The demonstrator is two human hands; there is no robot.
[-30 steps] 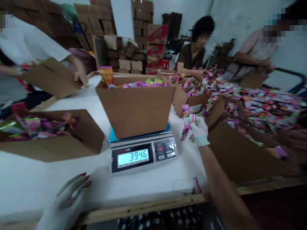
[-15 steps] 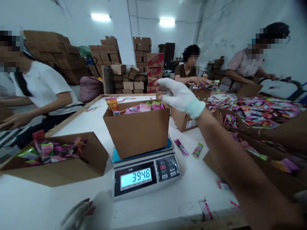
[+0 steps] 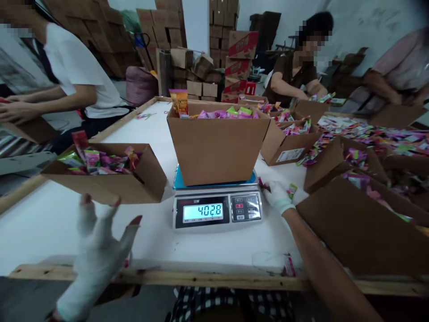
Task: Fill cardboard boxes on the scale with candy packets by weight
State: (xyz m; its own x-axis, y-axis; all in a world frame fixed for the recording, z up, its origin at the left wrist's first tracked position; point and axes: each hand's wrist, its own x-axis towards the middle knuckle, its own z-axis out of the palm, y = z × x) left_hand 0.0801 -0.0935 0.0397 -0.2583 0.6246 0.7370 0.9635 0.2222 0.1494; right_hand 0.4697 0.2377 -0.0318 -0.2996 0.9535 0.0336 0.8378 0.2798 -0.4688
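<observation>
My left hand (image 3: pixel 100 241), in a white glove with bare fingertips, is raised in front of the left carton (image 3: pixel 110 185) of small candy packets. Its fingers are spread and nothing is in it. On the table right of the digital scale (image 3: pixel 203 212), my gloved right hand (image 3: pixel 279 197) has its fingers closed at a small purple packet (image 3: pixel 262 182). A green packet (image 3: pixel 292 190) lies just beyond that hand. An open carton (image 3: pixel 219 150) filled with packets stands on the scale's blue pan, an orange packet (image 3: pixel 179 103) sticking up at its left corner. The display reads 402.8.
More open cartons (image 3: pixel 362 223) of packets stand at the right, with a loose heap of packets (image 3: pixel 395 141) behind them. A wooden edge (image 3: pixel 161 276) runs along the table front. Several co-workers, one in a white shirt (image 3: pixel 77 62), work around the table.
My right hand has moved down from above the carton to the purple packet beside the scale. My left hand has risen and spread. The reading went from 394.8 to 402.8; the view tilted down.
</observation>
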